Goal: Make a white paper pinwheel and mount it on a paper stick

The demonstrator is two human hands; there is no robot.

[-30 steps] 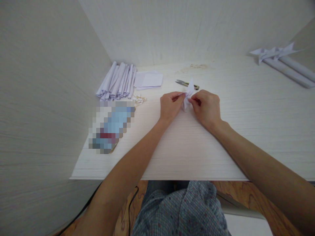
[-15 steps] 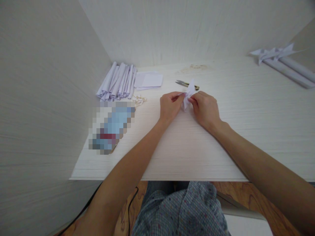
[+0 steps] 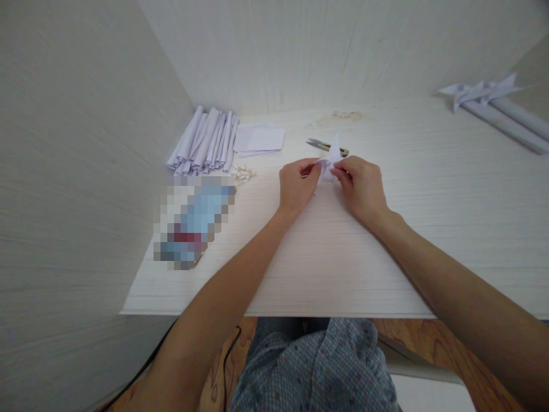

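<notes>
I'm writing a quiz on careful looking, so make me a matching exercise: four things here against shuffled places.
Things:
1. folded paper
2. snips
3. large pile of paper rolls
4. flat paper sheets

Places:
A. near the left wall
B. between the fingertips of the left hand and right hand
C. to the right of the large pile of paper rolls
D. partly hidden behind the folded paper

Pairs: 1-B, 2-D, 3-A, 4-C.
</notes>
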